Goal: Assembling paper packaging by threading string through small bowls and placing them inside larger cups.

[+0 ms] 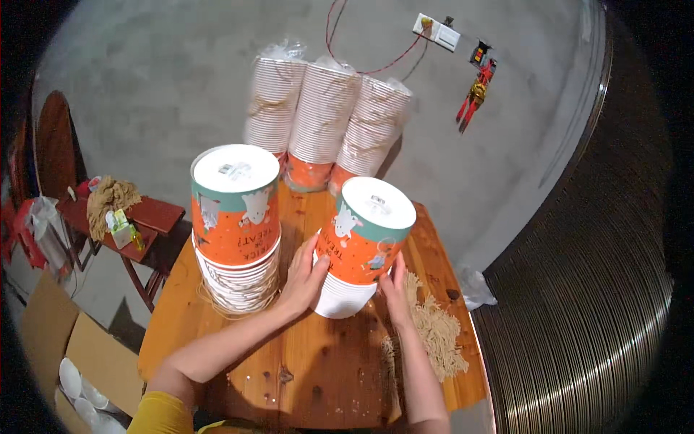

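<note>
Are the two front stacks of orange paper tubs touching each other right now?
Apart. The head view shows it: wooden tabletop and the left hand lie in the gap between the left stack and the right stack.

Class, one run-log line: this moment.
left hand: holding bucket stack | right hand: holding same stack | corded stack: standing at left
</note>
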Action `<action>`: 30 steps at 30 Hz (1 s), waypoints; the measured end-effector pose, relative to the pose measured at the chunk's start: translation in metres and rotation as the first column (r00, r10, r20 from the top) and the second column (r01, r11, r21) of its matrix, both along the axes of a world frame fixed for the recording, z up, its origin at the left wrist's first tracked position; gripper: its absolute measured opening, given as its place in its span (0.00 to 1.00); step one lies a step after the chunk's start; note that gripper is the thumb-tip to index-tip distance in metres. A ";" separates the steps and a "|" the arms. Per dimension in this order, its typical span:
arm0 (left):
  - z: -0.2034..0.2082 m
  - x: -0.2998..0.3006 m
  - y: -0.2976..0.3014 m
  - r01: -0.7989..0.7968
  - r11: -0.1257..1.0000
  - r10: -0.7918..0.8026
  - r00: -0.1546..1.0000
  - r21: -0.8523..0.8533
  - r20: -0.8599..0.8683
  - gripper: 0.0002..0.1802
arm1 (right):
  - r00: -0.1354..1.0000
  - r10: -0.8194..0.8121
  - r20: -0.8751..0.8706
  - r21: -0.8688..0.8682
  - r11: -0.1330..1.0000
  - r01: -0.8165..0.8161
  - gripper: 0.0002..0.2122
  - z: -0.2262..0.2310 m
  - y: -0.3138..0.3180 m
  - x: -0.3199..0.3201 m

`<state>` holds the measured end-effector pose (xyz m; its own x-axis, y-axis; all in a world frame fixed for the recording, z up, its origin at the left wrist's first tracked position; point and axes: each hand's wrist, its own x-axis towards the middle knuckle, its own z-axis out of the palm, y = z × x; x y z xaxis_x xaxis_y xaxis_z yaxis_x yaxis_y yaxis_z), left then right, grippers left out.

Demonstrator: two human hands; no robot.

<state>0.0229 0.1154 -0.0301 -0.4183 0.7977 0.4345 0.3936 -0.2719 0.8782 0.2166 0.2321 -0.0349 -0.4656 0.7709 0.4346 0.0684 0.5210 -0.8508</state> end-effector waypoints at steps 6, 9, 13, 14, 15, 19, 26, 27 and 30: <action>0.024 0.001 0.006 -0.054 0.992 0.042 0.993 -0.114 -0.107 0.40 | 0.998 -0.034 0.044 0.009 0.999 0.033 0.37 0.032 -0.003 -0.005; 0.014 -0.009 0.010 0.043 0.995 -0.042 0.999 -0.086 0.009 0.39 | 0.996 -0.082 0.024 0.098 0.992 0.079 0.35 0.034 -0.013 -0.015; 0.034 -0.024 0.020 0.066 0.992 -0.083 0.984 -0.108 -0.161 0.38 | 0.997 -0.027 -0.078 0.192 0.981 0.041 0.35 0.056 -0.010 -0.016; 0.036 -0.029 0.021 0.082 0.993 -0.093 0.987 -0.089 -0.127 0.38 | 0.997 -0.007 -0.080 0.173 0.985 0.021 0.36 0.066 -0.014 -0.017; 0.042 -0.029 0.023 0.105 0.992 -0.111 0.989 -0.063 -0.097 0.37 | 0.996 -0.039 -0.084 0.225 0.973 0.057 0.37 0.072 -0.015 -0.017; 0.100 -0.020 0.024 0.157 0.925 -0.143 0.988 0.347 -0.066 0.35 | 0.971 -0.176 -0.160 0.284 0.934 0.216 0.41 0.104 -0.022 -0.022; 0.185 0.027 -0.036 0.432 0.567 -0.645 0.763 0.701 0.052 0.29 | 0.978 -0.128 -0.167 0.557 0.806 0.201 0.24 0.105 -0.036 0.007; 0.186 0.026 -0.035 0.406 0.550 -0.650 0.757 0.730 0.068 0.27 | 0.959 0.023 -0.281 0.324 0.943 0.073 0.21 0.106 -0.049 0.007; 0.180 0.011 -0.036 0.456 0.577 -0.751 0.623 0.678 0.219 0.26 | 0.977 -0.123 -0.174 0.400 0.898 0.184 0.20 0.092 -0.041 0.016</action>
<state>0.0342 0.0789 0.1494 -0.1728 0.6337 0.7540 -0.4364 -0.7356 0.5182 0.2330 0.1908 0.0571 -0.2665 0.5655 0.7805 0.0724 0.8193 -0.5688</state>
